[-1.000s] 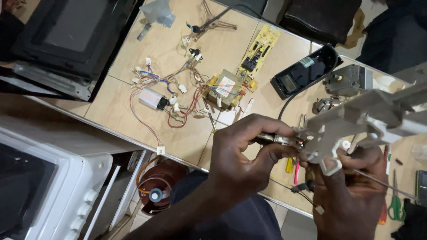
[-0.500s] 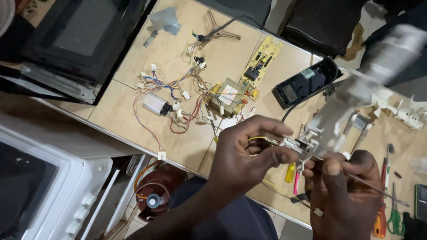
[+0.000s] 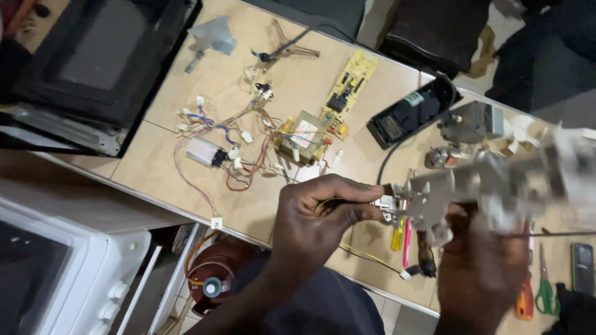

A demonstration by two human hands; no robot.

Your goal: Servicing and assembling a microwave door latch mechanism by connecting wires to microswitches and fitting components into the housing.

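Above the near edge of the tan worktable (image 3: 155, 167), the grey metal bracket assembly (image 3: 459, 189) has swung level across the view over the last second, its far end blurred with motion. The left hand (image 3: 313, 220) pinches the small connector (image 3: 388, 208) at the bracket's near end; the right hand (image 3: 481, 273) grips the bracket from beneath. Both grasps have held throughout, so the piece is being turned in the hands, not set down. A transformer with loose wiring (image 3: 301, 136) and a black module (image 3: 413, 111) lie on the table beyond.
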